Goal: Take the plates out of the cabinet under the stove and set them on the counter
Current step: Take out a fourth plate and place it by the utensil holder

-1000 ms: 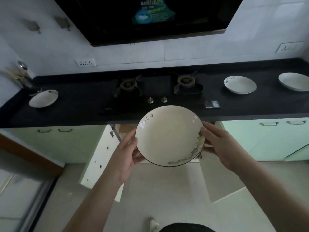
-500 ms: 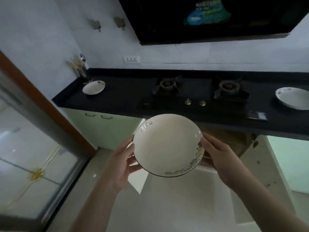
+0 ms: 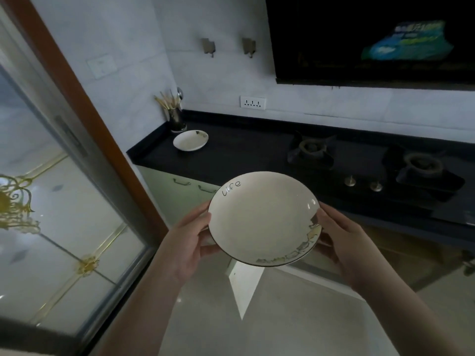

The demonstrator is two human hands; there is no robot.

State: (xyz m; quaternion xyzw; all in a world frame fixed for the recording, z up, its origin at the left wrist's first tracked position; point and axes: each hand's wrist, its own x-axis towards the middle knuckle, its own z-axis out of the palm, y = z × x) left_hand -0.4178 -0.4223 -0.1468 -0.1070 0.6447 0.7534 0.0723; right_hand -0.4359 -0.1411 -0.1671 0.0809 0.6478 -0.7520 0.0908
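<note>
I hold a cream plate (image 3: 262,219) marked "Life" in front of me, level, below the counter's front edge. My left hand (image 3: 189,240) grips its left rim and my right hand (image 3: 344,242) grips its right rim. The black counter (image 3: 244,152) runs across the view behind it. A second white plate (image 3: 190,140) lies on the counter's far left end. The stove (image 3: 359,165) with two burners is set into the counter to the right. Below it the cabinet door (image 3: 244,283) hangs open; the cabinet's inside is mostly hidden by the plate and my right hand.
A utensil holder (image 3: 175,116) with chopsticks stands in the counter's left corner beside the second plate. A glass sliding door with a brown frame (image 3: 84,119) fills the left side. A black range hood (image 3: 372,39) hangs above the stove. Pale green cabinet fronts (image 3: 177,191) sit under the counter.
My view has swung left: the right-hand plates left the frame, and the left plate, utensil holder and glass door came nearer. Both hands still hold the plate the same way.
</note>
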